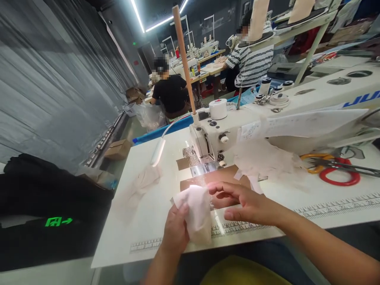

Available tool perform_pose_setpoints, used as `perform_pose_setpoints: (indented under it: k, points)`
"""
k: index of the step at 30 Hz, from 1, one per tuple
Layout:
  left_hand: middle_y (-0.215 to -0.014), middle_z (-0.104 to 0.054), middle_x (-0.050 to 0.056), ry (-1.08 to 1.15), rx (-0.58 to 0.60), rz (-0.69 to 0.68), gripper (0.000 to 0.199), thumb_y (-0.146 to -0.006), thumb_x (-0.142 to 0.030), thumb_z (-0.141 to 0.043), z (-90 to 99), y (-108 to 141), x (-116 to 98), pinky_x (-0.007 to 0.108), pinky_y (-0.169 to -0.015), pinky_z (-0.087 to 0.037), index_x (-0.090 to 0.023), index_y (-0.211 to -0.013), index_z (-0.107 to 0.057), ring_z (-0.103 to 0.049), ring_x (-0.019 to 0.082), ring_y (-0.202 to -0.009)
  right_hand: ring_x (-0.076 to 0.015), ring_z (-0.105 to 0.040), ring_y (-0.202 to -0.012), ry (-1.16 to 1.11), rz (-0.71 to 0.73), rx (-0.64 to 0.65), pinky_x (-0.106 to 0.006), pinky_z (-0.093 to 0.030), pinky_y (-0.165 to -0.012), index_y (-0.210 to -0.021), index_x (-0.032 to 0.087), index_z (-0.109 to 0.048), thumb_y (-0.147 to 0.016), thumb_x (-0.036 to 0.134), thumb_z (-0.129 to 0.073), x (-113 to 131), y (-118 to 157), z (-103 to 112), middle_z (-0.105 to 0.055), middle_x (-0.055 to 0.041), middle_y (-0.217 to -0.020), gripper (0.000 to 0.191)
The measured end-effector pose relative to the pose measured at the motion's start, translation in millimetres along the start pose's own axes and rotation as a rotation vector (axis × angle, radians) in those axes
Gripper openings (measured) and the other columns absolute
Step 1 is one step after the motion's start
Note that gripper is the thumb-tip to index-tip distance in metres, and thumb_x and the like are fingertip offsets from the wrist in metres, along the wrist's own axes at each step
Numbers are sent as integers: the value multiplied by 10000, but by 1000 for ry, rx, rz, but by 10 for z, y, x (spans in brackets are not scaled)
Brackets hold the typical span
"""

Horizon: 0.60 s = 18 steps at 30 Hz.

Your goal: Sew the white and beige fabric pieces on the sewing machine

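My left hand [176, 229] grips a pale pink piece of fabric [197, 213], the thumb lying on top of it. The cloth hangs in front of the sewing machine [204, 138], over the table's near part. Beside it, my right hand [243, 202] is open, thumb apart from the fingers. Its fingertips reach the cloth's upper right edge; whether they touch it I cannot tell. Under the machine's lit needle area lies a brown sheet [222, 178], partly covered by the cloth and my right hand.
More pale fabric lies crumpled left on the table [118, 241] and in a heap [264, 158] under the machine arm. Scissors with red handles [340, 182] rest at right, beside orange handles [311, 168]. A ruler strip [335, 206] runs along the front edge. Two people sit farther back.
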<state>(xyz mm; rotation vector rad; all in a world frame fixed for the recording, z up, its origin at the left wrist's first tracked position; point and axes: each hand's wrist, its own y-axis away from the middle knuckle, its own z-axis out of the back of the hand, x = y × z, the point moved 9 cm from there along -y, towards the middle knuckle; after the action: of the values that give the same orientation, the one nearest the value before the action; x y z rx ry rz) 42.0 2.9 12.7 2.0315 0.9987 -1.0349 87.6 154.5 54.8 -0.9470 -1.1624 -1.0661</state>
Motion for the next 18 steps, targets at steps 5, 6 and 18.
perform_pose_setpoints:
  k: [5,6,18]
  points:
    - [-992,-722,100,57,29,-39,403,-779,-337,-699,-29,67,-60,378,-946,-482,-142,-1130,-672,-626,287,-1071,-194,-548,-862,-152,40,193,-300,-447,-764,-995,151,-618,-801,493,-636,78,-179,-334,-587,-41,-933,394]
    - [-973,-726,100,79,23,-50,409,-756,-333,-717,-19,63,-86,376,-934,-491,-143,-1116,-679,-635,288,-1055,-171,-525,-786,-172,28,219,-276,-424,-705,-922,143,-620,-804,506,-629,52,-191,-375,-563,-20,-848,381]
    - [-931,-728,43,33,-248,-164,323,-724,-280,-757,305,-171,-364,315,-858,-534,-186,-1025,-685,-672,241,-970,-95,-386,-584,-181,-220,284,-217,-248,-514,-723,158,-524,-762,606,-627,-362,-17,-373,-417,39,-655,462]
